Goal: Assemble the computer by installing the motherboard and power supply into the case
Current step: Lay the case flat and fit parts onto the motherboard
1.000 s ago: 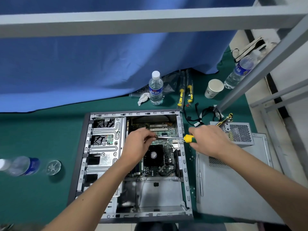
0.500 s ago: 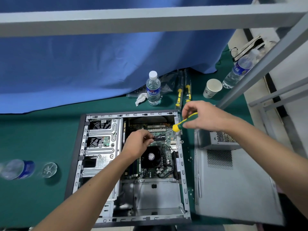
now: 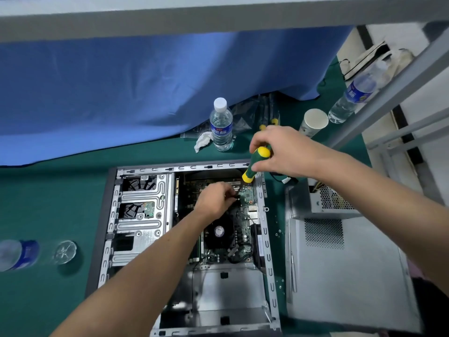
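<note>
Motherboard (image 3: 245,229) flat inside open case (image 3: 267,239)

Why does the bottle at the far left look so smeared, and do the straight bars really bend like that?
Head view: the lying bottle is blurred at the frame's edge, while the upright bottle is sharp; the grey bar bows from wide-angle distortion; lighting is even, with soft shadows under the arms.

The blue labels on the clear plastic water bottle (image 3: 221,125) and on the second clear bottle (image 3: 353,98) carry white characters too blurred to read.
</note>
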{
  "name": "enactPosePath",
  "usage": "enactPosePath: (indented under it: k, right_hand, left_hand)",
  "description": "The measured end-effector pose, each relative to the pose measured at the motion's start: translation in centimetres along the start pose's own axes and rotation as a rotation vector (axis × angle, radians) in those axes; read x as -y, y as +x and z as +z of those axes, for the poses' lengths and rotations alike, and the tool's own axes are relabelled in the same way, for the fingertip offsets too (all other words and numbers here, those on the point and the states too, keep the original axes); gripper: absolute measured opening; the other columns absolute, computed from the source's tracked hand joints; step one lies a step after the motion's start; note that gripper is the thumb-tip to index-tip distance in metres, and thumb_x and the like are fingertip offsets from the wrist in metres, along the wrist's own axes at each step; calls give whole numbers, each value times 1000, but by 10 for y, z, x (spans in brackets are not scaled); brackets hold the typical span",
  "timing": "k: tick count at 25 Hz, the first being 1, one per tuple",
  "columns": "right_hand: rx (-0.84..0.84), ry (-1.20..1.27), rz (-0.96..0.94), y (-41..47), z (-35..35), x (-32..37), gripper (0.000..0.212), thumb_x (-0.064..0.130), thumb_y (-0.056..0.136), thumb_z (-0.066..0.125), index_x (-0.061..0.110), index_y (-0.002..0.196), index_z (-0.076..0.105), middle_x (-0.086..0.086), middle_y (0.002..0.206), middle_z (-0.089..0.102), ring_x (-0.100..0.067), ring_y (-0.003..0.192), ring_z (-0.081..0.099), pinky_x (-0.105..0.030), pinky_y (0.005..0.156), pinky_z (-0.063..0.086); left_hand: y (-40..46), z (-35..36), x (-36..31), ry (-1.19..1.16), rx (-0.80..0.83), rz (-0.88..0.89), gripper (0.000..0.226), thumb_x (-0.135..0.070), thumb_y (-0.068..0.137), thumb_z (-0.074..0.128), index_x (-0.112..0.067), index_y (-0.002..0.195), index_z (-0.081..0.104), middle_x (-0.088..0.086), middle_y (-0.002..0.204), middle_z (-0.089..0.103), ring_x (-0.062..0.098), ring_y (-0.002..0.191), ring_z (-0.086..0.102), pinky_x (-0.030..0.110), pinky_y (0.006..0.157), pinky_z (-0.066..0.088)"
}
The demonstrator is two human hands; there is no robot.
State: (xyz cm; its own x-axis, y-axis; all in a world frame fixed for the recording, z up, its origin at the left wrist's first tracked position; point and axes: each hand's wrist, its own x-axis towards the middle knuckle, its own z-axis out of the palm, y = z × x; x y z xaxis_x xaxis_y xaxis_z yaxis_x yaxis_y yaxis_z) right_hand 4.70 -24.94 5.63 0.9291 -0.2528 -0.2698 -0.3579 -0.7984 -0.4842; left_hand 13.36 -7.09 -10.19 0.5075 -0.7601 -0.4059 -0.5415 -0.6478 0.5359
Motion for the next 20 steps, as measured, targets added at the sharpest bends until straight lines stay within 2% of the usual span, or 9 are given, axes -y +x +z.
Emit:
enactPosePath:
  k: [2,4,7,10,12,14,17,20]
  right_hand:
    - [-11,-80,-35,6,5,1,31,36,84,73,26,112,65,7,93,43,-18,86,51,-29,75,40]
    - [-24,-121,-37,9,11,2,29,32,87,65,25,115,66,5,95,41,-22,89,53,-32,78,42]
    - [-13,-186,-30,7,22,4,30,31,89,60,25,117,64,2,97,43,-23,85,49,-30,73,37]
    - [-2,-219,-59,8,30,6,28,35,88,63,26,114,65,1,97,47,-24,85,51,-30,69,35]
    - [19,-266,-87,13,34,9,27,34,88,65,24,113,65,-1,100,51,-28,92,57,-31,69,37]
    - [36,-309,-100,17,36,8,27,33,88,67,22,112,65,-3,103,57,-29,95,59,-33,69,40]
    - [111,-360,-109,20,40,5,26,32,87,70,20,110,65,-6,103,61,-30,95,61,-38,74,49]
    - [126,-365,-98,23,42,2,26,32,87,71,20,108,66,-6,102,61,-30,93,61,-38,74,48]
  left_hand:
    - [10,4,-5,60,27,9,14,-25,91,68,-19,104,68,3,107,70,26,97,64,37,83,52]
    - [21,11,-10,108,58,24,11,-26,91,67,-21,100,67,3,104,70,27,95,65,35,77,52]
    - [28,25,-17,144,104,39,5,-26,90,67,-23,90,62,4,101,69,28,93,64,31,66,41]
    - [36,35,-19,91,78,-10,9,-21,87,67,-21,86,58,7,98,63,29,91,63,33,64,40]
    - [42,37,-19,80,89,-51,12,-21,86,68,-18,88,57,4,87,59,31,89,64,32,63,37]
    - [45,41,-19,84,110,-52,20,-21,85,72,-17,91,54,4,86,60,31,90,65,30,64,36]
    - [46,54,-17,94,119,-48,37,-18,83,74,-9,114,54,14,105,67,34,95,64,30,69,36]
    - [49,57,-15,108,122,-37,45,-18,84,73,-7,122,52,14,113,65,32,94,61,31,72,37]
